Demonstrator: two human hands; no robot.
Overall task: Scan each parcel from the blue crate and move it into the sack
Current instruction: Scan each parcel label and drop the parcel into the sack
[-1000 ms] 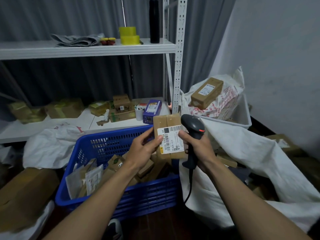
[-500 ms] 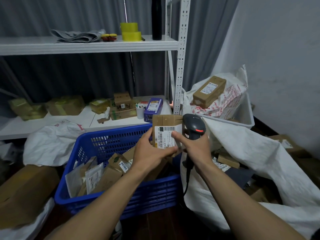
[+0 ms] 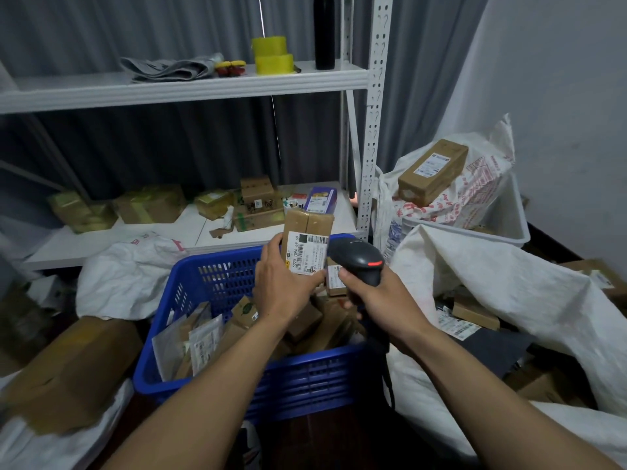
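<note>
Many parcels (image 3: 237, 330) remain in the blue crate (image 3: 305, 385), and a few lie in the open sack (image 3: 492, 283) on your right; treat the task as partly done, with most of it left. Your left hand (image 3: 281, 286) holds the current parcel (image 3: 307, 239) upright above the crate's far side, label facing you, fingers (image 3: 271, 245) clamped on its left edge. Your right hand (image 3: 376, 296) is wrapped tight round the grip of the scanner (image 3: 356, 259), whose head sits just beside the label. Moving this parcel to the sack is not yet done.

The right hand (image 3: 380, 296) hides the handle of the scanner (image 3: 356, 259).
</note>
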